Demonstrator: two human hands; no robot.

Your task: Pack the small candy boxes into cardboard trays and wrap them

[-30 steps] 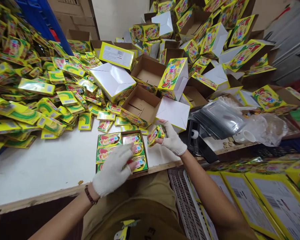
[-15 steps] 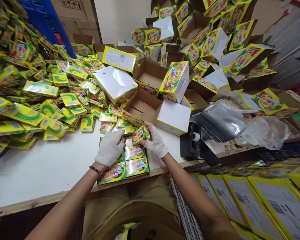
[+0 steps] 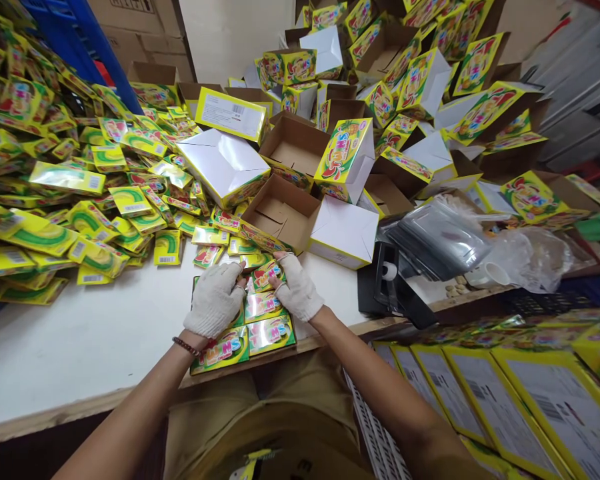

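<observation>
A shallow display box at the table's front edge holds small green and yellow candy packs in rows. My right hand, in a white glove with bare fingertips, grips the right side of a small candy pack at the box's far right corner. The pack lies almost level with the others. My left hand, gloved the same way, lies over the box's left side with fingers curled and thumb towards the middle. What is under its fingers is hidden.
Loose candy packs are heaped on the left. Empty cartons pile up beyond the box. On the right are a black tape dispenser, clear plastic sheets and a white cup. Larger yellow boxes stand lower right.
My right hand has lowered the small candy pack from a tilted position to nearly flat in the far right corner. My left hand has stayed over the box's left side.
</observation>
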